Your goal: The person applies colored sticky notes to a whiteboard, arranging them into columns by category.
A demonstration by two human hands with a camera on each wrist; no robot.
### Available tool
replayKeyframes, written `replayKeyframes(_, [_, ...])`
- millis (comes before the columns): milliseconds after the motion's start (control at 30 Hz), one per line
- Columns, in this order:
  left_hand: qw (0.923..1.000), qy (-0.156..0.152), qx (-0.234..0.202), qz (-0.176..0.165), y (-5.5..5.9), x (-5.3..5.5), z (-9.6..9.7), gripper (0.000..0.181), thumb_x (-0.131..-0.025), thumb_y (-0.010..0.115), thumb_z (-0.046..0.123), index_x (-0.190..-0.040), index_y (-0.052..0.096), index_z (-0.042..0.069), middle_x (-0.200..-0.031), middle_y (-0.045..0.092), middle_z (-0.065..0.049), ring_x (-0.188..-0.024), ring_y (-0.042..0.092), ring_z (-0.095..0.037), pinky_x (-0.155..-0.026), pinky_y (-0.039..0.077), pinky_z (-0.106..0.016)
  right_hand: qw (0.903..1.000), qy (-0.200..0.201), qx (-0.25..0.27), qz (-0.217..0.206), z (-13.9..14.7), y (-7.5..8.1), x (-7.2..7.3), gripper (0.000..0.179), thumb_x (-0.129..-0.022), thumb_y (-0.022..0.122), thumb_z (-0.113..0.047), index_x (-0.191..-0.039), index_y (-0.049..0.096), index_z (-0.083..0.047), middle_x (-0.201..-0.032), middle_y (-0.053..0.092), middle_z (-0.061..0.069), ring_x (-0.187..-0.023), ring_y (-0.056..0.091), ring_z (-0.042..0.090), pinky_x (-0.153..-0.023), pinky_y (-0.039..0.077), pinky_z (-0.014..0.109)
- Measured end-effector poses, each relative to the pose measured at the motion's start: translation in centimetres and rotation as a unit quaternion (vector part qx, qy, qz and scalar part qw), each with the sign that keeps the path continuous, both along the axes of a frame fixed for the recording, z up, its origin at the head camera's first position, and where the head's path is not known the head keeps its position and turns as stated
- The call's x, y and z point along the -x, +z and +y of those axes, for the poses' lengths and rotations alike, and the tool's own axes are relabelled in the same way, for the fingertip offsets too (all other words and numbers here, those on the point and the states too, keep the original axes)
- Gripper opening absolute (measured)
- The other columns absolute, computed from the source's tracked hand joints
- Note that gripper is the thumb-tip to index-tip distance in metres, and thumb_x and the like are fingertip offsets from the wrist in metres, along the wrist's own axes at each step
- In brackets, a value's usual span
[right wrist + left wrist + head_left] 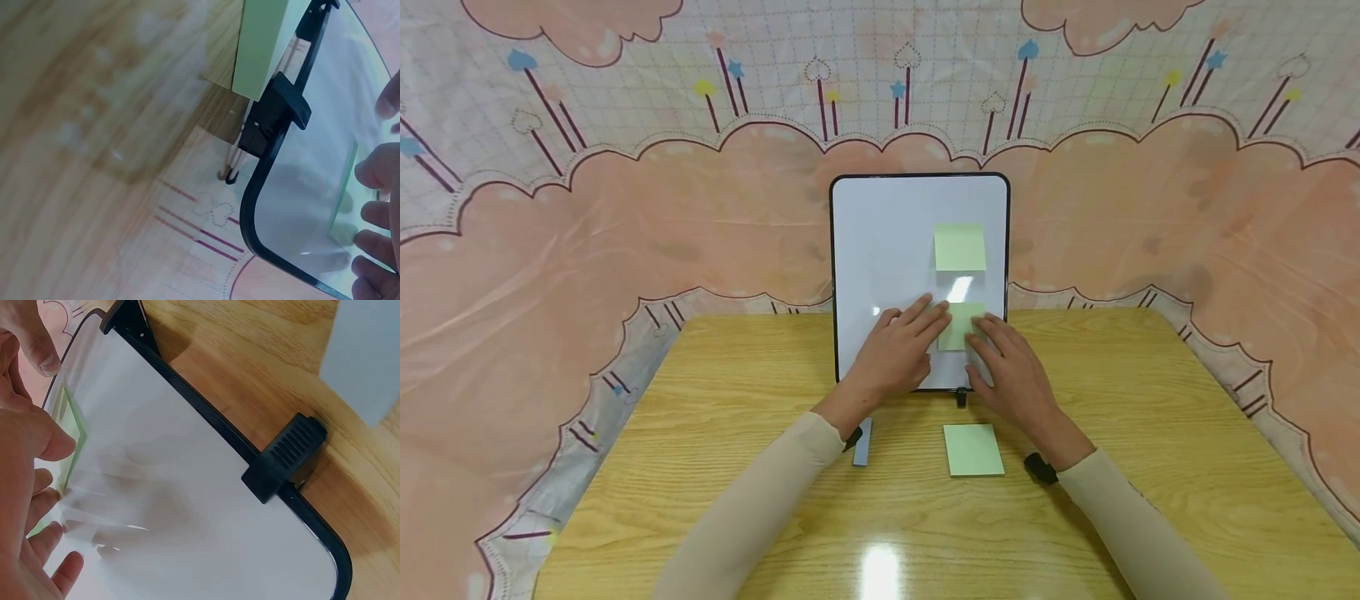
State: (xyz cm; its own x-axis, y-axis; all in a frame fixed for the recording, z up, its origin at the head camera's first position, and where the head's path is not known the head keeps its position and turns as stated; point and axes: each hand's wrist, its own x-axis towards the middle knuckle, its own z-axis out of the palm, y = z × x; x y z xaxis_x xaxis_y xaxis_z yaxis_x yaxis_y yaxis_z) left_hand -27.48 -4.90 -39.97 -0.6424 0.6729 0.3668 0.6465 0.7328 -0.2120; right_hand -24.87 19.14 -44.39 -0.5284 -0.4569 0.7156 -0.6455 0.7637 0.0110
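Note:
A whiteboard (880, 242) with a black frame stands upright on the table. My left hand (891, 350) lies against it, fingertips at the left edge of a light green sticky note (957, 332) low on the board. At that note's right edge rest the fingers of my right hand (1015, 371). Both hands have their fingers extended rather than curled round anything. From the left wrist, the note (80, 425) shows partly behind the left thumb, one edge standing off the board. Higher on the board is another light green sticky note (959, 247).
On the wooden table (760, 358), a pad of light green sticky notes (973, 450) lies in front of the board. A greyish-blue strip (862, 446) sits near the left wrist. Black clip-like feet (284, 456) hold the board's lower edge. Patterned cloth (737, 217) hangs behind.

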Motion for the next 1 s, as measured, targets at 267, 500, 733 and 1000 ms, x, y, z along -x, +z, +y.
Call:
replayKeyframes(267, [1.0000, 0.000, 0.003, 0.007, -0.1, -0.2, -0.7, 0.068, -0.102, 0.065, 0.024, -0.165, 0.041, 0.018, -0.173, 0.033, 0.004, -0.161, 0.025, -0.020, -0.112, 0.042, -0.046, 1.0000, -0.001, 0.005, -0.007, 0.0, -0.2, 0.1, 0.047, -0.087, 0.083, -0.013, -0.129, 0.070, 0.004, -0.146, 0.059, 0.023, -0.142, 0.050, 0.043, -0.117, 0.042, 0.056])
replayKeyframes(500, [0.9999, -0.007, 0.003, 0.007, -0.3, -0.6, -1.1, 0.068, -0.101, 0.068, 0.024, -0.164, 0.043, 0.017, -0.172, 0.035, 0.002, -0.161, 0.027, -0.022, -0.112, 0.043, -0.047, 0.9998, -0.006, 0.003, -0.020, 0.0, -0.2, 0.0, 0.047, -0.088, 0.082, -0.014, -0.130, 0.069, 0.003, -0.148, 0.059, 0.022, -0.143, 0.049, 0.042, -0.118, 0.041, 0.055])
replayKeyframes(733, [0.9999, -0.009, 0.008, 0.007, -0.7, -0.8, -1.3, 0.067, -0.101, 0.068, 0.024, -0.163, 0.044, 0.017, -0.171, 0.037, 0.001, -0.160, 0.028, -0.021, -0.113, 0.043, -0.046, 0.9998, -0.004, 0.005, -0.019, 0.1, 0.0, -0.3, 0.050, -0.085, 0.085, -0.013, -0.129, 0.070, 0.004, -0.146, 0.060, 0.024, -0.142, 0.051, 0.044, -0.116, 0.042, 0.057])
replayKeyframes(1000, [0.9998, -0.021, 0.000, 0.003, -1.1, -1.2, -1.6, 0.063, -0.100, 0.069, 0.022, -0.159, 0.049, 0.016, -0.166, 0.045, 0.000, -0.159, 0.030, -0.023, -0.113, 0.044, -0.047, 0.9995, -0.013, 0.000, -0.030, 0.1, 0.0, -0.9, 0.052, -0.086, 0.087, -0.015, -0.131, 0.070, 0.004, -0.146, 0.060, 0.023, -0.142, 0.051, 0.043, -0.116, 0.043, 0.057])
